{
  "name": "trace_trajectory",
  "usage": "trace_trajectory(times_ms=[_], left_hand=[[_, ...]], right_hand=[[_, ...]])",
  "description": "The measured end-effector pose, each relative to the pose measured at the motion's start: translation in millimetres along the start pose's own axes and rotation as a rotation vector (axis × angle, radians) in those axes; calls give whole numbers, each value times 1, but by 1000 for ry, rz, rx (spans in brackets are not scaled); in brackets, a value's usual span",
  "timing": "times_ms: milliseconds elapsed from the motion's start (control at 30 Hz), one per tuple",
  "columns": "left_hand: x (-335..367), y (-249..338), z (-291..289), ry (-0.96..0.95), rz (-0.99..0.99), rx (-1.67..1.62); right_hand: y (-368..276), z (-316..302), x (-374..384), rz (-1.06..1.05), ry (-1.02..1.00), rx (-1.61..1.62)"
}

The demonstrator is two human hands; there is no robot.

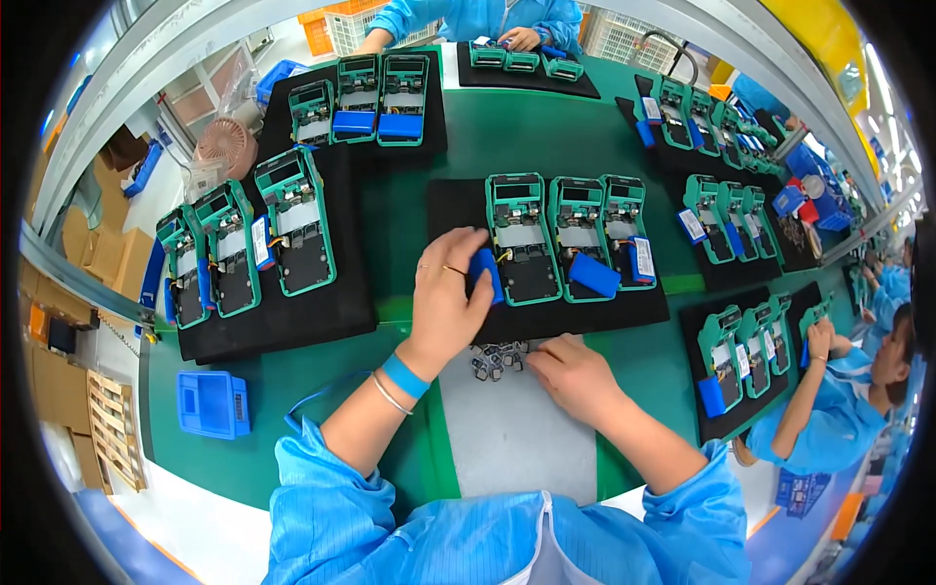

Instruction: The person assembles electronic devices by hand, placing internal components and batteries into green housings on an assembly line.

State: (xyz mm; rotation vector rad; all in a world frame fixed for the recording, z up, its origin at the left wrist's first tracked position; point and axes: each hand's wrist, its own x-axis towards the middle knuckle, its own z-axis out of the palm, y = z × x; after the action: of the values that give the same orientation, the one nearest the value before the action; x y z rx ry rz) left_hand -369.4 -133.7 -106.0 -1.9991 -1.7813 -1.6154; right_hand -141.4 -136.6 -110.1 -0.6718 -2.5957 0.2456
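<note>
My left hand (447,297), with a blue band and a bangle at its wrist, grips a blue battery pack (490,275) between thumb and fingers. That pack is beside the left one of three open green device housings (524,239) on a black foam mat (453,205). A second blue battery pack (594,276) lies across the middle housing (579,224), and another battery pack (641,261) leans at the right housing (624,219). My right hand (575,375) has its fingertips together beside a pile of small dark parts (495,361); anything between them is hidden.
More mats with open housings stand to the left (292,234), far left and right. A blue bin (213,404) sits at the near left, and a pink fan (227,144) farther back. Co-workers in blue are across the table (478,19) and at the right (829,419).
</note>
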Motion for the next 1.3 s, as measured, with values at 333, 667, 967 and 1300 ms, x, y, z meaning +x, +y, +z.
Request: trace_trajectory(times_ms=[333, 667, 967, 1300], left_hand=[[-19, 15, 25, -299, 141, 220], [-22, 7, 26, -306, 90, 213], [-17, 11, 28, -282, 84, 167], [-22, 12, 28, -278, 73, 168]], right_hand=[[-6, -6, 27, -414, -329, -432], [11, -53, 85, -17, -403, -87], [97, -21, 130, -300, 63, -310], [99, -17, 144, -395, -47, -525]])
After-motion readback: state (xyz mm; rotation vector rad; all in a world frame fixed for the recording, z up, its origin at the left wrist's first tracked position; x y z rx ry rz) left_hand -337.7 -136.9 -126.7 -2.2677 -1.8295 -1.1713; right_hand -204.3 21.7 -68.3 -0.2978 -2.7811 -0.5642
